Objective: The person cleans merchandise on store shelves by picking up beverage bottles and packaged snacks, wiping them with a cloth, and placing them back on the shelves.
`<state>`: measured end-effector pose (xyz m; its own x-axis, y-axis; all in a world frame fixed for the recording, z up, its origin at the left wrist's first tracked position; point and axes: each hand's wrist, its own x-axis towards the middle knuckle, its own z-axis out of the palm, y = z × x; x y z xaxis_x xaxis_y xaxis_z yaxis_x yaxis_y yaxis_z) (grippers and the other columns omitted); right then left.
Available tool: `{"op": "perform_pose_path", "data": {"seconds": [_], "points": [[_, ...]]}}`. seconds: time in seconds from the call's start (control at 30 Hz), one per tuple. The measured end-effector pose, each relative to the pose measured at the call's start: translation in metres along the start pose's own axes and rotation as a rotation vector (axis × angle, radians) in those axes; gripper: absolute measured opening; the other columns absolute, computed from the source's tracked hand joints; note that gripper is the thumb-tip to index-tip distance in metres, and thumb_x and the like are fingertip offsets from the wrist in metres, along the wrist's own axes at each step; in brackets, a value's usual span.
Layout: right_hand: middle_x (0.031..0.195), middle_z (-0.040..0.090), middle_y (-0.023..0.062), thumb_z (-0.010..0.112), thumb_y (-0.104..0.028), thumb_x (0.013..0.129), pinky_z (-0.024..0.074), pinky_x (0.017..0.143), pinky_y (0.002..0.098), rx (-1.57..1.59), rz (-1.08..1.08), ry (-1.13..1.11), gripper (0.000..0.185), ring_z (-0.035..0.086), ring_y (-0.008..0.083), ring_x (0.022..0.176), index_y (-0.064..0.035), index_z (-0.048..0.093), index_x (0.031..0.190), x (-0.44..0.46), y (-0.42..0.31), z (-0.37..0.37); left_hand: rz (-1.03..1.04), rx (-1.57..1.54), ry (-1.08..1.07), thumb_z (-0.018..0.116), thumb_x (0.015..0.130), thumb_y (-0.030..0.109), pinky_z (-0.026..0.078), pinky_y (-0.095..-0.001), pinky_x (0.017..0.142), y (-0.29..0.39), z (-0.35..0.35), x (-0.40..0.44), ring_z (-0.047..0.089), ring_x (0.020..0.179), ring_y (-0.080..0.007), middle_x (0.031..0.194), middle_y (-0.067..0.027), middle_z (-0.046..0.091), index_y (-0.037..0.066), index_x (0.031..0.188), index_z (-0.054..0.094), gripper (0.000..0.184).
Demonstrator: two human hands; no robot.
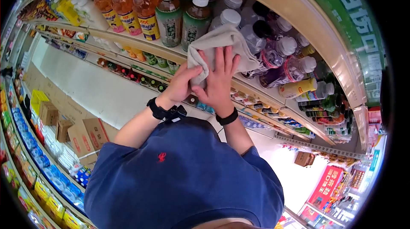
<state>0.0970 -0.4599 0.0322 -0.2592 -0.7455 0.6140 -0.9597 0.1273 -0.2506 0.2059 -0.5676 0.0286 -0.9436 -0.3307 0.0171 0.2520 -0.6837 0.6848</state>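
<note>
A light grey cloth [239, 54] is bunched against the front of the drink shelf, partly hiding the bottles behind it. My left hand [180, 84] grips its lower left edge, with the thumb on top and the other fingers mostly hidden. Stretched out and slightly apart, the fingers of my right hand [218, 83] lie flat on the cloth. Just beyond the cloth stand green-labelled bottles with white caps [197, 17]. To the right of it are clear bottles with white and black lids [260, 32] and dark purple drink bottles [277, 73].
Orange drink bottles with yellow caps [146, 9] line the shelf on the left. Lower shelves with more bottles run beneath. Cardboard boxes [87, 135] and a yellow crate [39, 100] are on the left. A green sign panel [341, 15] edges the upper right.
</note>
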Motion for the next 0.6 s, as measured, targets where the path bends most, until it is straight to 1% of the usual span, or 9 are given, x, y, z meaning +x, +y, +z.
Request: {"op": "perform_pose_path", "data": {"seconds": [0.03, 0.07, 0.17, 0.27, 0.33, 0.4, 0.43, 0.53, 0.6], "points": [[0.163, 0.023, 0.0263, 0.044, -0.069, 0.093, 0.0020, 0.118, 0.0685, 0.021, 0.020, 0.024, 0.079, 0.013, 0.0491, 0.151, -0.0160, 0.049, 0.151, 0.000, -0.006, 0.008, -0.004, -0.041, 0.052, 0.056, 0.099, 0.018, 0.044, -0.0347, 0.108, 0.004, -0.004, 0.000, 0.054, 0.128, -0.0193, 0.141, -0.0102, 0.054, 0.001, 0.149, 0.039, 0.055], [0.163, 0.023, 0.0263, 0.044, -0.069, 0.093, 0.0020, 0.118, 0.0685, 0.009, 0.031, 0.027, 0.079, 0.013, 0.0491, 0.151, -0.0160, 0.049, 0.151, -0.005, -0.012, 0.016, -0.016, -0.043, 0.040, 0.056, 0.099, 0.018, 0.044, -0.0347, 0.108, 0.006, -0.013, -0.001, 0.054, 0.128, -0.0193, 0.141, -0.0102, 0.054, 0.001, 0.149, 0.039, 0.055], [0.161, 0.025, 0.0266, 0.045, -0.064, 0.094, 0.0043, 0.118, 0.0679, 0.079, 0.171, 0.003, 0.077, 0.015, 0.0506, 0.150, -0.0139, 0.047, 0.152, -0.027, -0.024, 0.038, -0.126, 0.057, 0.031, 0.057, 0.101, 0.018, 0.045, -0.0345, 0.105, -0.004, -0.041, -0.006, 0.054, 0.128, -0.0187, 0.142, -0.0090, 0.053, 0.002, 0.151, 0.038, 0.056], [0.161, 0.025, 0.0272, 0.044, -0.063, 0.095, 0.0049, 0.119, 0.0663, 0.058, 0.237, -0.103, 0.076, 0.015, 0.0508, 0.150, -0.0132, 0.046, 0.153, -0.041, -0.031, 0.047, -0.229, -0.009, 0.085, 0.058, 0.100, 0.020, 0.046, -0.0330, 0.104, -0.008, -0.050, -0.015, 0.055, 0.126, -0.0178, 0.143, -0.0087, 0.052, 0.002, 0.151, 0.037, 0.058], [0.160, 0.025, 0.0273, 0.045, -0.062, 0.095, 0.0054, 0.120, 0.0660, 0.051, 0.245, -0.098, 0.076, 0.015, 0.0511, 0.149, -0.0131, 0.045, 0.153, -0.040, -0.034, 0.045, -0.273, 0.002, 0.093, 0.059, 0.098, 0.018, 0.046, -0.0326, 0.103, -0.006, -0.050, -0.017, 0.055, 0.125, -0.0175, 0.141, -0.0091, 0.053, 0.002, 0.150, 0.037, 0.059], [0.161, 0.025, 0.0278, 0.046, -0.062, 0.094, 0.0057, 0.120, 0.0669, 0.117, 0.212, -0.004, 0.076, 0.014, 0.0512, 0.150, -0.0136, 0.046, 0.153, -0.024, -0.038, 0.040, -0.174, 0.171, -0.008, 0.058, 0.097, 0.016, 0.046, -0.0325, 0.103, 0.002, -0.050, -0.015, 0.056, 0.124, -0.0176, 0.139, -0.0092, 0.055, 0.002, 0.149, 0.039, 0.057], [0.161, 0.025, 0.0278, 0.046, -0.062, 0.094, 0.0057, 0.120, 0.0669, 0.115, 0.212, -0.003, 0.076, 0.014, 0.0512, 0.150, -0.0136, 0.046, 0.153, -0.013, -0.041, 0.036, -0.174, 0.171, -0.011, 0.058, 0.097, 0.016, 0.046, -0.0325, 0.103, 0.010, -0.050, -0.014, 0.056, 0.124, -0.0176, 0.139, -0.0092, 0.055, 0.002, 0.149, 0.039, 0.057], [0.163, 0.023, 0.0266, 0.053, -0.058, 0.091, 0.0090, 0.118, 0.0664, -0.071, 0.112, -0.038, 0.074, 0.015, 0.0480, 0.151, -0.0152, 0.050, 0.150, 0.033, -0.052, 0.020, -0.096, 0.180, 0.003, 0.057, 0.095, 0.013, 0.047, -0.0326, 0.102, 0.042, -0.041, -0.006, 0.057, 0.122, -0.0182, 0.136, -0.0093, 0.057, 0.003, 0.147, 0.041, 0.056], [0.163, 0.023, 0.0258, 0.057, -0.054, 0.089, 0.0102, 0.118, 0.0657, -0.096, 0.081, -0.012, 0.072, 0.017, 0.0461, 0.152, -0.0158, 0.052, 0.149, 0.055, -0.060, 0.023, 0.067, -0.005, 0.085, 0.057, 0.095, 0.013, 0.047, -0.0321, 0.101, 0.062, -0.033, -0.004, 0.058, 0.120, -0.0183, 0.135, -0.0086, 0.057, 0.003, 0.147, 0.041, 0.055]]}}
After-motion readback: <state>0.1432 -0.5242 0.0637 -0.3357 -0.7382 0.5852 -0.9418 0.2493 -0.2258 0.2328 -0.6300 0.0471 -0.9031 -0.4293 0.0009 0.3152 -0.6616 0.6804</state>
